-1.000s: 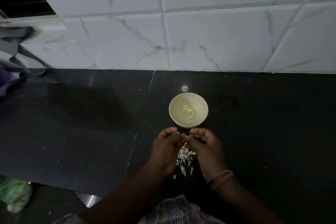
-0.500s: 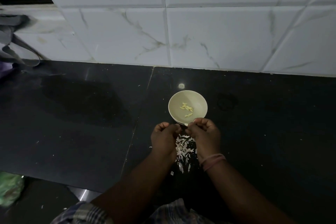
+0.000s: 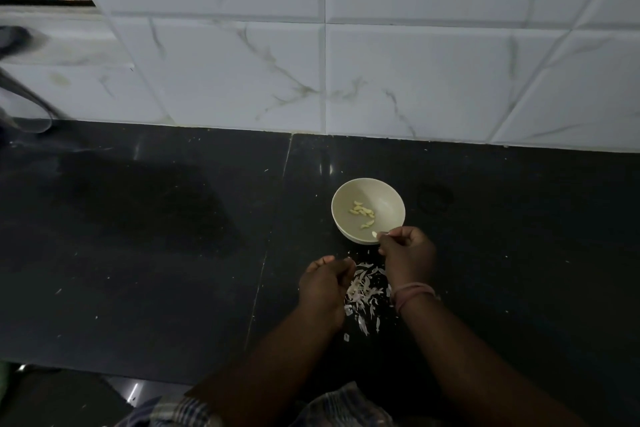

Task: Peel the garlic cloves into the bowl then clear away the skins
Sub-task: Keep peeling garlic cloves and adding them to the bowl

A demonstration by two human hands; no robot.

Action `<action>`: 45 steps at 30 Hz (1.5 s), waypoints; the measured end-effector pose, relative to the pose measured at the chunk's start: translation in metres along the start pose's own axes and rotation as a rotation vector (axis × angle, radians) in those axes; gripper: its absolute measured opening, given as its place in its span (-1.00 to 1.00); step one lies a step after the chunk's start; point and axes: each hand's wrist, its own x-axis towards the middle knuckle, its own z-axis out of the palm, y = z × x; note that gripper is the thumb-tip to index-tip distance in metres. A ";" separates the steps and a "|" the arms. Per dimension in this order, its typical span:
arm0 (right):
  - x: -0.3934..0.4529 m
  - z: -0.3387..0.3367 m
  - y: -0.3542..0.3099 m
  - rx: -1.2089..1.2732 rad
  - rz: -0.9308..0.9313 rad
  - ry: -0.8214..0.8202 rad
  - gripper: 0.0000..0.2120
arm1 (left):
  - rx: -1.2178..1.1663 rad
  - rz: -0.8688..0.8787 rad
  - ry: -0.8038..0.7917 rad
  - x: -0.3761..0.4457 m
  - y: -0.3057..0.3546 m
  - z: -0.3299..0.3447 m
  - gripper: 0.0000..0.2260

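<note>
1. Two hands in my view, both low and centre over a black countertop (image 3: 173, 253).
2. Right hand (image 3: 408, 255) sits at the near rim of the bowl (image 3: 391, 198), fingers curled; thumb and forefinger pinch a small pale garlic clove (image 3: 374, 234) right over that near rim. I cannot tell whether the clove touches the rim.
3. Left hand (image 3: 323, 284) is nearer me and to the left of the right one, well apart from the bowl. Its fingers are curled in; a pale fleck shows at its fingertips, but I cannot tell whether it holds a skin, a clove or nothing.
4. Bowl: cream, round, upright on the counter, near the tiled wall (image 3: 415, 80). Inside lie several peeled cloves (image 3: 362, 211), loosely clustered toward the middle, one a little nearer the front.
5. Skins (image 3: 363, 295): a loose heap of thin whitish flakes on the counter between the two wrists, just in front of the bowl and not touching it as far as I can see. A few stray flakes trail nearer me.
6. Pinkish band (image 3: 412, 293) round the right wrist.
7. Checked cloth (image 3: 339, 406) at the bottom edge, between the forearms.
8. Counter has a seam running from the wall toward me, left of the bowl, and small pale specks scattered about.
9. Far left is blurred: a dark shape (image 3: 24, 94) against the wall, which I cannot identify. Lighting is dim throughout.
</note>
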 end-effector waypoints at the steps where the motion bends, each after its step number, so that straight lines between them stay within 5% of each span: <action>1: 0.001 0.001 0.001 -0.015 -0.018 0.005 -0.83 | 0.000 -0.002 -0.005 -0.001 0.000 0.000 -0.76; 14: -0.019 -0.010 0.017 -0.096 -0.185 -0.012 -0.87 | 0.094 -0.088 -0.045 0.002 -0.007 0.003 -0.75; 18: -0.069 -0.021 0.049 -0.395 -0.467 -0.378 -0.80 | 0.275 -0.229 -0.116 -0.009 -0.007 0.002 -0.76; 21: -0.074 -0.030 0.070 -0.709 -0.720 -0.347 -0.70 | 0.308 -0.163 -0.119 -0.013 -0.005 0.003 -0.86; 24: -0.065 -0.037 0.061 -0.683 -0.692 -0.252 -0.73 | 0.317 -0.062 -0.085 -0.018 -0.004 0.004 -0.81; 29: -0.085 -0.030 0.055 -0.433 -0.663 -0.419 -0.69 | 0.394 -0.262 -0.230 -0.034 -0.004 0.004 -0.61; 33: -0.071 -0.040 0.075 -0.711 -0.663 -0.328 -0.56 | 0.338 -0.254 -0.258 -0.026 -0.005 -0.002 -0.71; 36: -0.061 -0.049 0.074 -0.710 -0.690 -0.243 -0.70 | 0.355 -0.138 -0.180 -0.018 -0.006 -0.006 -0.76; 40: -0.038 -0.066 0.081 -0.780 -0.460 -0.078 -0.85 | 0.400 -0.100 -0.087 -0.011 -0.010 -0.013 -0.77; 45: -0.017 -0.064 0.079 -0.787 -0.424 -0.152 -0.89 | 0.424 -0.147 -0.080 -0.009 -0.022 -0.015 -0.79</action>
